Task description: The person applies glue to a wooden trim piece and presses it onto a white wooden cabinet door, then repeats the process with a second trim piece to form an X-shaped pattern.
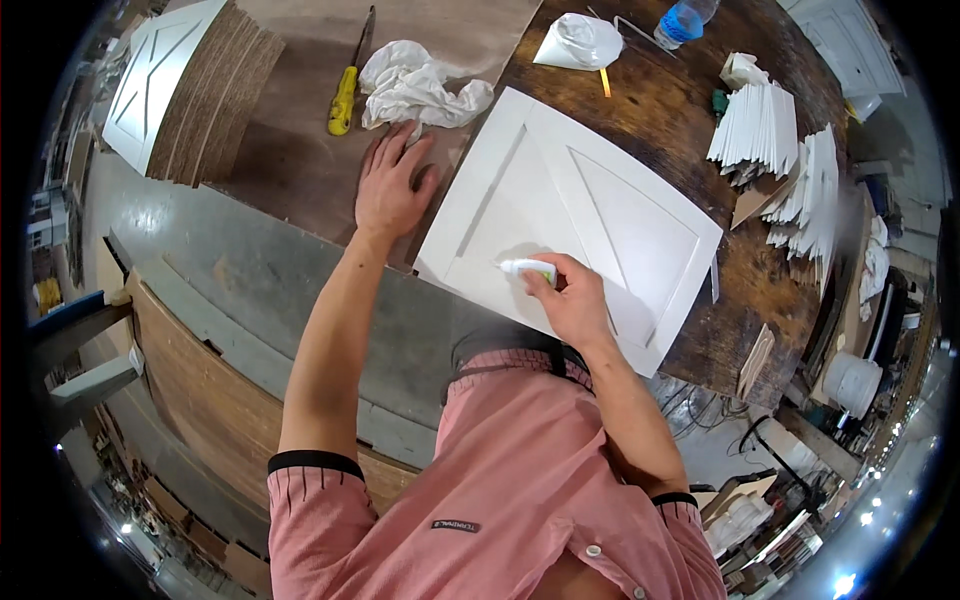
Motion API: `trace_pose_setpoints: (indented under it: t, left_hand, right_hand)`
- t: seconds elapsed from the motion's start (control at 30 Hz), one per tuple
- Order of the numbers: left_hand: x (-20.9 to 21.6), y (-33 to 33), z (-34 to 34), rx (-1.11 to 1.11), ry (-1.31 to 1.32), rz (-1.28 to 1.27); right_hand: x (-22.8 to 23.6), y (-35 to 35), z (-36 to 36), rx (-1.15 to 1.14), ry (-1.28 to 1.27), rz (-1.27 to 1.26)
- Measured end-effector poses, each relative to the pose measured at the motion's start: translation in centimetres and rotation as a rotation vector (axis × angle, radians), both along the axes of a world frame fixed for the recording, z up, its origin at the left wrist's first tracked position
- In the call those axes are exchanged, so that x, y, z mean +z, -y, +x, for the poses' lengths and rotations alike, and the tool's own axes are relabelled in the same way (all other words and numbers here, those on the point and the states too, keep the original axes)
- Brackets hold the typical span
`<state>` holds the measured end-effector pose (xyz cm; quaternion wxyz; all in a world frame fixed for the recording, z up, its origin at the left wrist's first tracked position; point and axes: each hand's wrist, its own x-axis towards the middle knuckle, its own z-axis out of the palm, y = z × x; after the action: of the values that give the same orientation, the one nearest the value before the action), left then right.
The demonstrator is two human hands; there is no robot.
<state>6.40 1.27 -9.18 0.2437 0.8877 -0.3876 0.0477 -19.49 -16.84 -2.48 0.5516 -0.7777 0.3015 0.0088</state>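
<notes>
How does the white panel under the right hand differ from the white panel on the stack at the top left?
The white panel under the right hand lies flat and alone on the wooden table; the panel at the top left tops a stack of brown boards. The near panel is being worked with a small white tube; the far one is untouched. The near one looks larger, being closer. Both are white with raised diagonal trim.

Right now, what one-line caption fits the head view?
Right hand presses a small white tube to a white panelled door; left hand rests flat on the wooden workbench.
</notes>
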Motion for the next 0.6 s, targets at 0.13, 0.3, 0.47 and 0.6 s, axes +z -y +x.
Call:
trace_pose_setpoints:
  t: [0.13, 0.3, 0.47, 0.6]
  left_hand:
    - [0.2, 0.0, -0.2, -0.009, 0.002, -0.007]
    - [0.1, 0.2, -0.2, 0.008, -0.009, 0.017]
    - [-0.1, 1.0, -2.2, -0.005, -0.105, -0.210]
    - [2.2, 2.6, -7.0, -0.039, -0.315, 0.022]
  right_hand:
    - [0.8, 0.5, -0.1, 0.007, -0.009, 0.030]
    - [1.1, 2.2, -0.8, -0.211, -0.011, 0.323]
    - [1.0, 4.3, -3.6, -0.380, 0.116, 0.576]
    - [0.5, 4.7, -5.6, -0.458, 0.187, 0.667]
